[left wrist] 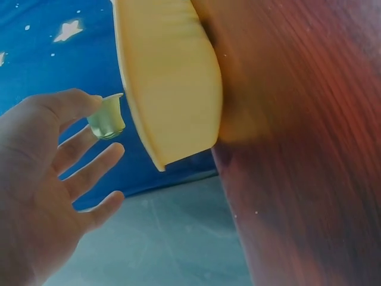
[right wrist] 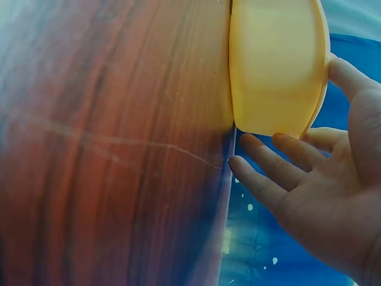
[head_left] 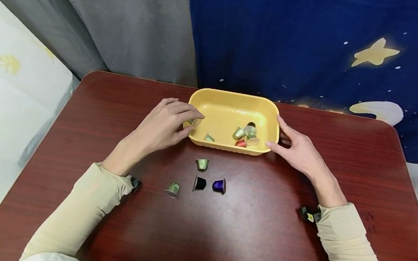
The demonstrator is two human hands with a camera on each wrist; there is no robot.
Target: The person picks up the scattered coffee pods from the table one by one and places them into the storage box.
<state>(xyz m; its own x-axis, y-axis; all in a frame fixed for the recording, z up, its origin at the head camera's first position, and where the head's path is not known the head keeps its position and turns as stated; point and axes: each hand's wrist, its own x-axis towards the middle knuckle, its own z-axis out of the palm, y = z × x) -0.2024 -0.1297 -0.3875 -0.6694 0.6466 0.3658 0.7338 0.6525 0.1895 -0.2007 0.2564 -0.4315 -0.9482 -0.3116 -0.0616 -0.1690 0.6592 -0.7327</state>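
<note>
My left hand (head_left: 166, 120) pinches a green coffee capsule (left wrist: 108, 119) between thumb and fingertip, at the left rim of a yellow plastic tub (head_left: 215, 99). In the left wrist view the other fingers are spread apart. My right hand (head_left: 298, 149) holds the tub's right end, thumb at the front rim and fingers along the outer wall. Inside the tub, a red capsule (head_left: 241, 143), a green capsule (head_left: 239, 133) and others cluster at the right. Another green capsule (head_left: 209, 137) lies near its front left.
On the table (head_left: 259, 236) in front of the tub lie a black capsule (head_left: 199, 183), a purple capsule (head_left: 219, 185) and two green ones, one nearer the tub (head_left: 202, 164). A blue curtain (head_left: 297, 42) hangs behind the table's far edge.
</note>
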